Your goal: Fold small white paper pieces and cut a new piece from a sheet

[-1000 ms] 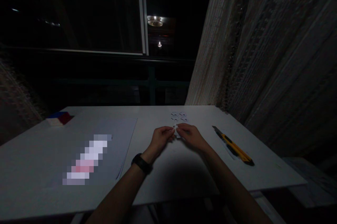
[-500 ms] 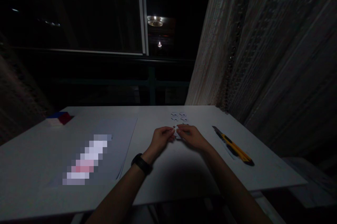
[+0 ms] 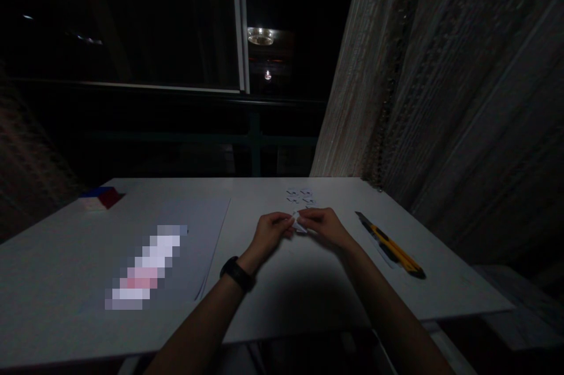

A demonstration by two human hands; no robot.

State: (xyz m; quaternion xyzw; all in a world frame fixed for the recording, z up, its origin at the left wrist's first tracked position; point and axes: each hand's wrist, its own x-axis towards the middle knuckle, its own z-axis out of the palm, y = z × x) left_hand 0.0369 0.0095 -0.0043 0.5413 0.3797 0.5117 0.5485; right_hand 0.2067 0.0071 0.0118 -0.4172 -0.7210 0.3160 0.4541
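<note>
In dim light, both hands meet over a white table (image 3: 308,298). My left hand (image 3: 269,231), with a dark watch on its wrist, pinches one side of a small white paper piece (image 3: 298,223). My right hand (image 3: 326,225) pinches the other side of the same piece. The piece is held just above the tabletop. Several similar small paper pieces (image 3: 300,196) lie in a cluster just beyond the hands.
A yellow and black utility knife (image 3: 392,245) lies to the right of my hands. A large white sheet (image 3: 189,228) covers the table's left part, and a red, white and blue cube (image 3: 99,197) sits at the far left. A curtain (image 3: 440,87) hangs on the right.
My hands shifted very slightly while working the small paper piece between the fingertips; the right hand moved a little rightward. Nothing else has moved.
</note>
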